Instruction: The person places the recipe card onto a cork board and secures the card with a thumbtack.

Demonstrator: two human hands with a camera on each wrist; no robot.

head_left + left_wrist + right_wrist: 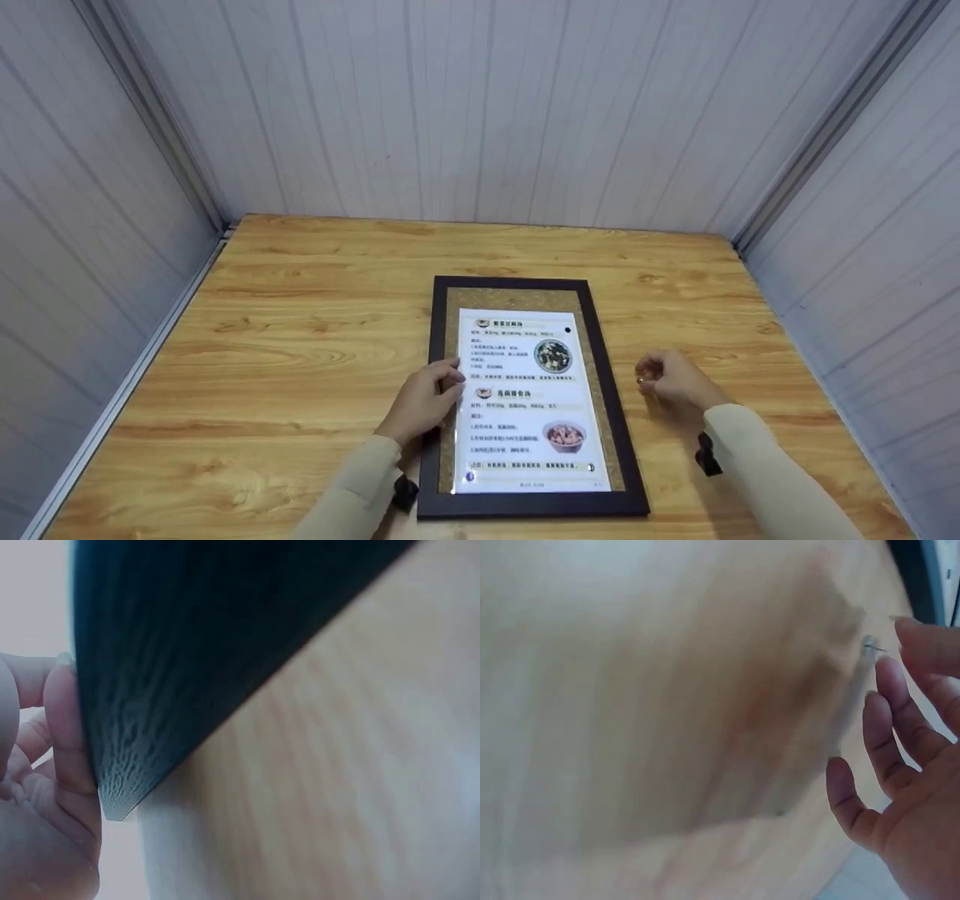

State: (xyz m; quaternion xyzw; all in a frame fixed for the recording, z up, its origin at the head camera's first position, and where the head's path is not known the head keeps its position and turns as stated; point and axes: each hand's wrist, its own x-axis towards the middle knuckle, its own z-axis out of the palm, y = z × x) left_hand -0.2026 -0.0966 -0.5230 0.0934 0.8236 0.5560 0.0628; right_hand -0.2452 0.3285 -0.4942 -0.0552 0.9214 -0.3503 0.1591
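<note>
A dark-framed cork board (441,300) lies flat on the table with a printed recipe sheet (517,409) on it. Small round pins show at the sheet's upper right and both lower corners. My left hand (424,397) rests over the frame's left side, fingertips at the sheet's left edge. In the left wrist view its fingers (66,716) lie against the dark frame (142,690). To the right of the board, my right hand (671,379) hovers low with loosely bent fingers. A clear push pin (868,643) is right at its fingertips, its needle towards the gap between them.
The wood-grain table (285,337) extends around the board on all sides. Pale panelled walls (450,112) enclose it at the back, left and right. A dark band (406,492) is on the left wrist, another (707,455) on the right.
</note>
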